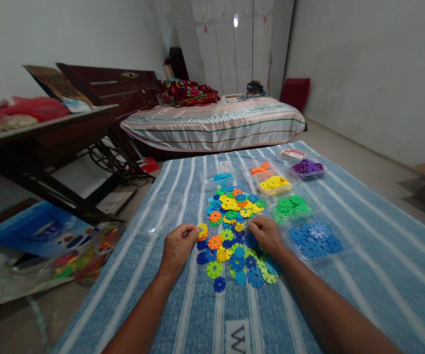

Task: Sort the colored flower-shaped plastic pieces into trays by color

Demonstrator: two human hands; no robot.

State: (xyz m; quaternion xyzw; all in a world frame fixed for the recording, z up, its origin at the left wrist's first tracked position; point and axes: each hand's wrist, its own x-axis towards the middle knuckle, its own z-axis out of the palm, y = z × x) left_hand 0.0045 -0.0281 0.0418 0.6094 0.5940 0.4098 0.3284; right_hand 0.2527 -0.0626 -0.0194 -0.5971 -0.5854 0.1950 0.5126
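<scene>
My left hand (177, 247) pinches a yellow notched plastic disc (203, 230) between thumb and fingers, at the left edge of a mixed pile. An orange tint shows at that disc, and I cannot tell whether a second one lies against it. My right hand (267, 236) is closed at the pile's right side, its fingertips over the discs; whatever it holds is hidden. Between the hands, the pile mixes dark blue, light blue, yellow, lime and orange discs, including an orange disc (214, 242), a lime disc (214, 269) and a dark blue disc (219, 284).
Clear boxes hold sorted discs: blue (314, 239), green (292, 206), yellow (274, 183), orange (260, 168), purple (307, 167) and light blue (222, 177). A striped cloth (153, 295) covers the surface. A bed (212, 123) stands beyond; a sewing table (50, 129) is at left.
</scene>
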